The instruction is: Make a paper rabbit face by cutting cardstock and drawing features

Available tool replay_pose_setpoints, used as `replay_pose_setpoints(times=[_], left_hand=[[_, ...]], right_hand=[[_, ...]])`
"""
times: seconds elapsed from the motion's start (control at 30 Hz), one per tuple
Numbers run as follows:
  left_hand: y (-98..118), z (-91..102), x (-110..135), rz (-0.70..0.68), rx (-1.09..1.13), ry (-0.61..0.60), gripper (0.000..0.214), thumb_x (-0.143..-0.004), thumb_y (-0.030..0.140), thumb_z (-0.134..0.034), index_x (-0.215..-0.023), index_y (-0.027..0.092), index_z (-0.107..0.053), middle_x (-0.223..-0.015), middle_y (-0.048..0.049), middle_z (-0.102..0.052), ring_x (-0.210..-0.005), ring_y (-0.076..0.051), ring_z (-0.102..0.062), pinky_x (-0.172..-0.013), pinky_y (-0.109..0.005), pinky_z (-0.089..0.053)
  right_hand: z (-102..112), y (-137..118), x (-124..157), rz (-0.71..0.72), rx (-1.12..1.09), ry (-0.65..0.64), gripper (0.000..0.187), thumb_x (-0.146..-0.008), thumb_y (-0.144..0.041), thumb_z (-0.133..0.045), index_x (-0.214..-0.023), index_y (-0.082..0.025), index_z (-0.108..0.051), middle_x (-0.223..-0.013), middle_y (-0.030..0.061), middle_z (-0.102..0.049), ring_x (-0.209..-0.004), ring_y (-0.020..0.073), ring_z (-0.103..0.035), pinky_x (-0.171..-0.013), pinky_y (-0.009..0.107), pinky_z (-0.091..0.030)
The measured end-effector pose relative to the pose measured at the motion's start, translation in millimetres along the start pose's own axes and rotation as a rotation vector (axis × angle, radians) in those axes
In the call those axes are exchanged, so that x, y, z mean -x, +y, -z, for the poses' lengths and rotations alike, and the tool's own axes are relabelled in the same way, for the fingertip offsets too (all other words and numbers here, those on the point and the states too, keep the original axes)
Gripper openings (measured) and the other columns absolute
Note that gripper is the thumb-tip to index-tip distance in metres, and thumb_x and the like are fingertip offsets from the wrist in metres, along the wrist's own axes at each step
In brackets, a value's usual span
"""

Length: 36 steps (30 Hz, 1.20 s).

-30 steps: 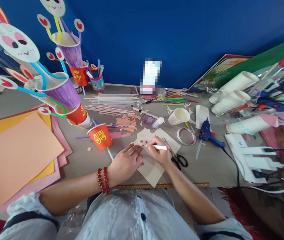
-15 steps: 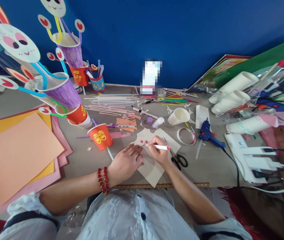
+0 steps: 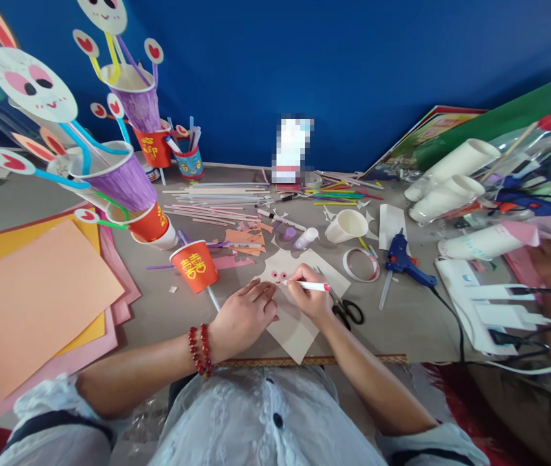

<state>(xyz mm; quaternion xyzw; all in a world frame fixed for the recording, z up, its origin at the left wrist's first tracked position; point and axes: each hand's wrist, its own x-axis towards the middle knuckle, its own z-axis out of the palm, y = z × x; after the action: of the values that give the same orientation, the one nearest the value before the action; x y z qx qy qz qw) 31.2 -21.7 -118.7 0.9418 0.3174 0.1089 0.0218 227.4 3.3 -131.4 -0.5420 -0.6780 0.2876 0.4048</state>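
Grip (R hand [image 3: 308, 294]) pinched round white pen [image 3: 313, 286], tip just below drawn eyes [image 3: 279, 275] on paper [image 3: 299, 336]. L hand [image 3: 249, 315] flat on paper's L side, nothing clutched. Paper's on counter [image 3: 416, 330], directly in front. Rec: press L evenly, short light strokes; ink might smear, so avoid rubbing w/ R.

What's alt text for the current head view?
The right hand holds a white marker to pale paper bearing two pink circles; the left hand rests at its left side. Orange cup at left; black-handled scissors and blue glue gun at right.
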Motion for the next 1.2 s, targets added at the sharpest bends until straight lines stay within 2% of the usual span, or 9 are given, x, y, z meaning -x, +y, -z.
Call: replay_pose_setpoints(times=[0.3, 0.5, 0.73, 0.9, 1.07, 1.2], left_hand=[[0.5, -0.4, 0.2, -0.002, -0.02, 0.002, 0.025, -0.096, 0.034, -0.058, -0.098, 0.011, -0.066, -0.126, -0.0159, -0.067, -0.12, -0.028, -0.06, -0.11, -0.044, -0.043], [0.1, -0.7, 0.1, -0.008, -0.033, 0.001, 0.025, -0.095, 0.034, -0.059, -0.098, 0.011, -0.066, -0.125, -0.0157, -0.067, -0.12, -0.028, -0.06, -0.11, -0.043, -0.043], [-0.1, -1.6, 0.7, -0.004, 0.001, 0.003, 0.022, -0.095, 0.032, -0.06, -0.098, 0.01, -0.066, -0.125, -0.0174, -0.066, -0.121, -0.028, -0.06, -0.11, -0.045, -0.043], [0.1, -2.3, 0.7, 0.0, 0.024, 0.005, 0.02, -0.094, 0.03, -0.061, -0.099, 0.011, -0.065, -0.126, -0.018, -0.066, -0.122, -0.028, -0.059, -0.111, -0.045, -0.042], [0.3, -1.3, 0.3, 0.0, -0.001, -0.005, 0.021, -0.095, 0.031, -0.06, -0.098, 0.011, -0.066, -0.126, -0.0167, -0.066, -0.122, -0.028, -0.059, -0.111, -0.044, -0.042], [0.3, -0.3, 0.2, -0.003, -0.001, -0.002, 0.021, -0.094, 0.031, -0.06, -0.098, 0.011, -0.066, -0.125, -0.017, -0.066, -0.121, -0.028, -0.06, -0.111, -0.044, -0.042]], right_hand=[[-0.5, 0.6, -0.1, -0.009, -0.006, -0.042, 0.018, -0.079, -0.016, -0.053, -0.065, -0.024, -0.045, -0.053, -0.0068, -0.045, -0.047, 0.0114, -0.04, -0.048, 0.023, -0.035], [0.0, 0.0, -0.4, 0.006, -0.009, 0.011, 0.019, -0.078, -0.016, -0.055, -0.064, -0.024, -0.045, -0.052, -0.0067, -0.046, -0.047, 0.0121, -0.041, -0.049, 0.024, -0.035], [-1.4, 2.5, 0.0, 0.003, 0.004, -0.022, 0.018, -0.078, -0.016, -0.054, -0.064, -0.024, -0.045, -0.053, -0.0062, -0.046, -0.047, 0.0123, -0.04, -0.048, 0.024, -0.034], [-1.0, 1.3, -0.1, 0.011, 0.004, 0.027, 0.019, -0.078, -0.015, -0.054, -0.064, -0.024, -0.044, -0.053, -0.0062, -0.046, -0.048, 0.0128, -0.041, -0.049, 0.024, -0.035], [-0.4, -0.6, -0.8, -0.002, 0.017, -0.003, 0.018, -0.078, -0.016, -0.053, -0.064, -0.024, -0.045, -0.053, -0.0063, -0.046, -0.048, 0.0125, -0.041, -0.049, 0.024, -0.035], [-0.4, -0.6, -0.7, 0.003, -0.001, 0.021, 0.019, -0.078, -0.016, -0.054, -0.064, -0.024, -0.044, -0.053, -0.006, -0.047, -0.048, 0.0128, -0.041, -0.049, 0.025, -0.035]])
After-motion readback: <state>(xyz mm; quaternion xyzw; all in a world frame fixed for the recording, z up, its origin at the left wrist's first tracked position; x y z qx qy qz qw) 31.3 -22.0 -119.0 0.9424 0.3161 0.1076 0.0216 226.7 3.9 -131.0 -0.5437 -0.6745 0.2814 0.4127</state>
